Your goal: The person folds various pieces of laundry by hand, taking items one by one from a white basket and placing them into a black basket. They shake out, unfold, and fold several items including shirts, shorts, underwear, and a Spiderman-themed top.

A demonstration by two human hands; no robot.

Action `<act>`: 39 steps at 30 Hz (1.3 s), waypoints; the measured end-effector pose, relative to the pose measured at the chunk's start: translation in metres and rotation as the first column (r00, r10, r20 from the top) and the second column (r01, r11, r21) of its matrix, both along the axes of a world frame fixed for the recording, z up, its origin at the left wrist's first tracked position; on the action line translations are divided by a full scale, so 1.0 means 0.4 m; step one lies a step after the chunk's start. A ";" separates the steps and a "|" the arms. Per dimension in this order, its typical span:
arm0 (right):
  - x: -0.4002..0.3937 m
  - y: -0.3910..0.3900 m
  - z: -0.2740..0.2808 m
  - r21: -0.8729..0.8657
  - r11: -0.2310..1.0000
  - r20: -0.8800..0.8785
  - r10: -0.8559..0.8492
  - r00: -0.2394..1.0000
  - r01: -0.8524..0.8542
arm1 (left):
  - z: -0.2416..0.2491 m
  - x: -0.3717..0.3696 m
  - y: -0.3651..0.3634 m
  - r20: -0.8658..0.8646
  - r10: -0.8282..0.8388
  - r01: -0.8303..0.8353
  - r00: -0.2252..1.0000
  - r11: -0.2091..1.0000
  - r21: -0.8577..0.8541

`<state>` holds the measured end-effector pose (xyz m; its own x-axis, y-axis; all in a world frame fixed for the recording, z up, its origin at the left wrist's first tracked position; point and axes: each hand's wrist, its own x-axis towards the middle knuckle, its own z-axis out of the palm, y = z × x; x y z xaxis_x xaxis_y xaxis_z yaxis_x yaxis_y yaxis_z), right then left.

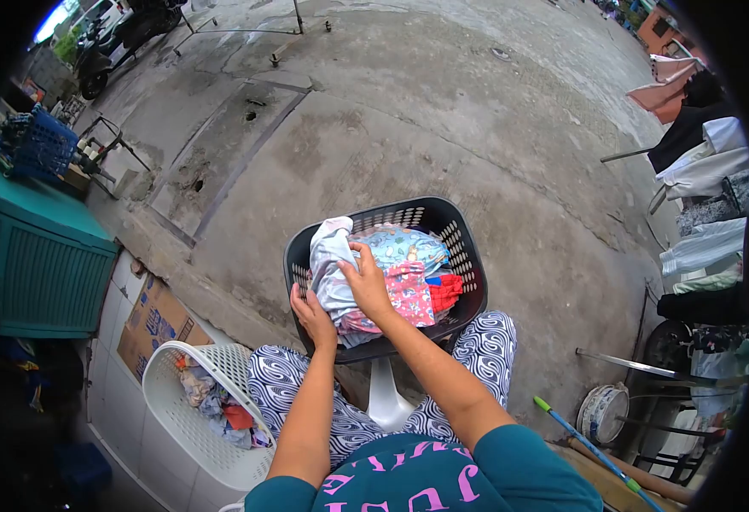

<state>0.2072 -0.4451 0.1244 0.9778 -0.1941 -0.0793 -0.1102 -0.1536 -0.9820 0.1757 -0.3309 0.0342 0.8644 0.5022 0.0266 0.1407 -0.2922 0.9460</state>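
Observation:
A dark basket [470, 290] with holed walls stands in front of my knees, full of clothes. On its left side lies a folded white cloth [330, 271]. My left hand [313, 316] is against the cloth's lower left edge, fingers apart. My right hand [366, 280] rests on the cloth's right side, its fingers curved over it; whether they pinch the fabric is unclear. Beside it are a light blue printed cloth [404, 247], a pink patterned cloth [409, 294] and a red piece [446, 292].
At my left stands a white basket [165, 384] holding clothes, near a flattened cardboard [154, 322] and a teal cabinet [42, 256]. Clothes hang along the right [707, 175]. A bucket [603, 413] and a green-tipped pole [583, 444] are at the lower right.

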 end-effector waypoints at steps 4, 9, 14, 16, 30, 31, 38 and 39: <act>0.030 -0.067 0.017 0.436 0.899 0.083 -0.080 0.993 0.036 | 0.110 0.009 -0.023 0.159 -0.202 0.132 0.966 0.922 0.365; 0.041 -0.295 -0.135 0.053 0.979 -0.160 -0.185 0.970 0.196 | 0.006 -0.010 -0.035 -0.373 -0.562 0.674 0.739 0.600 0.432; -0.044 -0.344 -0.188 -0.729 0.648 0.014 -0.307 0.952 0.219 | -0.070 -0.049 -0.058 -0.449 -0.675 0.808 0.586 0.530 0.257; -0.084 -0.288 -0.180 -0.831 0.556 -0.004 -0.050 0.999 0.024 | -0.078 -0.062 -0.056 -0.469 -0.724 0.852 0.506 0.506 0.137; -0.254 -0.247 -0.285 -0.783 0.564 -0.120 0.279 0.953 -0.263 | 0.368 -0.186 0.336 0.088 -0.265 0.194 0.960 0.861 0.470; -0.258 -0.244 -0.273 -0.786 0.574 -0.088 0.261 0.961 -0.228 | 0.355 -0.213 0.421 0.064 -0.107 0.077 0.992 0.930 0.360; -0.310 -0.238 -0.221 -0.677 0.723 0.102 0.277 0.955 -0.137 | -0.048 -0.488 0.866 -0.430 0.623 -0.755 0.654 0.500 -0.424; -0.320 -0.239 -0.208 -0.700 0.704 0.117 0.280 0.953 -0.121 | -0.099 -0.514 0.875 -0.471 0.586 -0.752 0.659 0.529 -0.393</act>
